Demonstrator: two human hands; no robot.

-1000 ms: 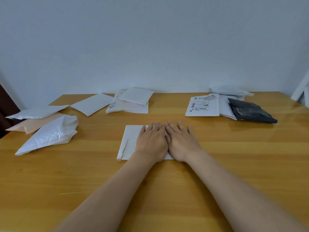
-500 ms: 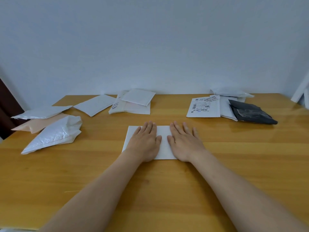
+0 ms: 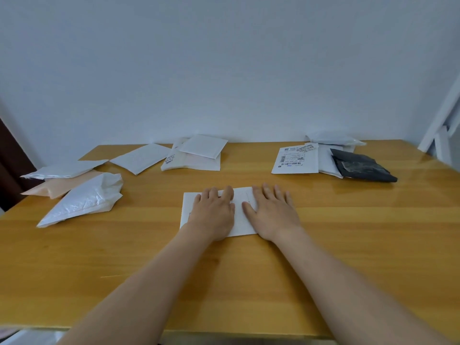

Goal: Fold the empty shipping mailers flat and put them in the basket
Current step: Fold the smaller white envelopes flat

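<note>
A folded white mailer (image 3: 241,215) lies flat in the middle of the wooden table (image 3: 348,232). My left hand (image 3: 214,212) presses on its left half with straight fingers. My right hand (image 3: 272,212) lies flat on its right edge, fingers spread, a small gap away from the left hand. More mailers wait around the table: a crumpled white one (image 3: 82,199) at the left, a pink one (image 3: 59,186) behind it, white ones (image 3: 199,153) at the back middle, a labelled white one (image 3: 296,160) and a black one (image 3: 361,169) at the back right. No basket is in view.
A plain pale wall rises behind the table. A dark panel (image 3: 10,165) stands at the far left and white boards (image 3: 445,130) lean at the far right. The table's near edge runs along the bottom of the view.
My two hands, side by side and touching a second ago, have slid apart across the mailer, left hand leftward and right hand rightward. The raised left flap now lies flat.
</note>
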